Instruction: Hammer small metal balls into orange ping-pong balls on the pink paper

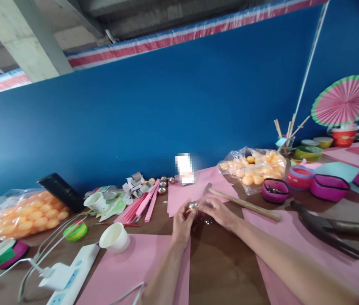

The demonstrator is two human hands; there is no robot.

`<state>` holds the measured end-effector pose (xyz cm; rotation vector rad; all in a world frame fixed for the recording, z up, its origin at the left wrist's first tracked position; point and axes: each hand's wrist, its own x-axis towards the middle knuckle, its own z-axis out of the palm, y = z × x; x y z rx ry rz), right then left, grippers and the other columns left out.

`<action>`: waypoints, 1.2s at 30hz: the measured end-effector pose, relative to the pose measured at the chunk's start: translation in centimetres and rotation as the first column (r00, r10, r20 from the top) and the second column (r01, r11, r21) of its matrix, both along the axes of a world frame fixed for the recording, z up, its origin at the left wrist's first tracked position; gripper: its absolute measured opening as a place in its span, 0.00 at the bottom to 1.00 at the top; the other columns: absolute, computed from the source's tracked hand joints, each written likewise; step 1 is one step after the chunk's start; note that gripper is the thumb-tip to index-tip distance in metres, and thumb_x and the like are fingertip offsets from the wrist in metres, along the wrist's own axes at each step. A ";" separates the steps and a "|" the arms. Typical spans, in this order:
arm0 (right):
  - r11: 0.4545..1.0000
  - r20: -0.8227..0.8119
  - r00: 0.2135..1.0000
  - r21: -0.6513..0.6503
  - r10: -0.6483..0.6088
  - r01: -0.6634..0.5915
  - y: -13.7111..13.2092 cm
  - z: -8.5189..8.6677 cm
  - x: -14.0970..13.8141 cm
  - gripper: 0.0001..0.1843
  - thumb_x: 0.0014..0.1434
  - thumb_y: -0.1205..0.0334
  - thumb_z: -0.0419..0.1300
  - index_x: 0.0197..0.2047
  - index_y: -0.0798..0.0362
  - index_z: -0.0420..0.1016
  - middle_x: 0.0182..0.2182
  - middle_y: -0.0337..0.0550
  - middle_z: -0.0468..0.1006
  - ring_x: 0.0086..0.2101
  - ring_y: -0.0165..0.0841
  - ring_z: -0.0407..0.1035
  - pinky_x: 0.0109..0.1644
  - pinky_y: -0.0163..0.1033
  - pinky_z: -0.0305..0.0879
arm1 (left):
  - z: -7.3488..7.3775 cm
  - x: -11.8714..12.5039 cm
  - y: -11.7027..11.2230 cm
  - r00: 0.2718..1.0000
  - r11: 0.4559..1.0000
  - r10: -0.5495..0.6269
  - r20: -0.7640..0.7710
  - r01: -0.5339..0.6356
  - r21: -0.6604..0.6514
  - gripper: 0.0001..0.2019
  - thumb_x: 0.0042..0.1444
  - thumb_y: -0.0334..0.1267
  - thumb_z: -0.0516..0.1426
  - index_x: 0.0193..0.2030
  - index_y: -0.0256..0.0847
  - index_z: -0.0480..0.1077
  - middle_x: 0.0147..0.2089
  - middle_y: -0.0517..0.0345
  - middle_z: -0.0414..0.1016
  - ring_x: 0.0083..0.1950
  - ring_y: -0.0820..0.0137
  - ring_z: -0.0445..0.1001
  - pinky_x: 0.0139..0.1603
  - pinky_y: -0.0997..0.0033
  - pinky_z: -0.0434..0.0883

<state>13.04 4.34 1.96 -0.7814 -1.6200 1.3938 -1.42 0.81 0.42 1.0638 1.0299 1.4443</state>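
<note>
My left hand is closed around a small shiny silver ball with a yellowish lower side. Close against it on the right is my right hand, its fingers bent and their tips drawn together at the ball; whatever they pinch is too small to make out. Below the right fingers, shiny metallic pieces lie on the brown table, partly hidden. Several similar silver balls stand farther back beside strips of pink paper.
A wooden-handled hammer lies right of my hands, a claw hammer beyond it. Bags of orange balls flank the table. A white cup, power strip and cables are left; a magenta dish holds small metallic bits.
</note>
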 end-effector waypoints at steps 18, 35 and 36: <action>1.000 0.045 0.999 -0.016 0.025 -0.024 -0.2 0.1 0.1 0.16 0.51 0.49 0.56 0.30 0.55 0.70 0.27 0.41 0.73 0.29 0.31 0.66 0.34 0.36 0.61 | -0.4 -0.2 -0.1 1.000 1.000 0.001 0.031 -0.001 -0.007 0.27 0.46 0.40 0.59 0.55 0.38 0.62 0.50 0.48 0.70 0.52 0.62 0.68 0.54 0.61 0.63; 0.999 0.053 0.998 -0.005 0.046 -0.046 -0.1 0.3 0.2 0.15 0.51 0.51 0.57 0.31 0.56 0.72 0.29 0.42 0.74 0.32 0.32 0.67 0.36 0.37 0.62 | -0.4 -0.2 0.0 1.000 1.000 0.012 -0.019 -0.013 -0.009 0.27 0.45 0.39 0.60 0.54 0.39 0.63 0.51 0.49 0.70 0.52 0.61 0.68 0.54 0.61 0.63; 0.999 0.055 0.997 -0.003 0.045 -0.045 -0.2 0.3 0.2 0.15 0.51 0.51 0.57 0.31 0.56 0.72 0.29 0.42 0.74 0.32 0.33 0.67 0.36 0.37 0.62 | -0.4 -0.1 0.0 1.000 1.000 0.014 -0.014 -0.014 -0.009 0.26 0.45 0.39 0.60 0.54 0.39 0.63 0.51 0.50 0.70 0.52 0.61 0.68 0.54 0.60 0.63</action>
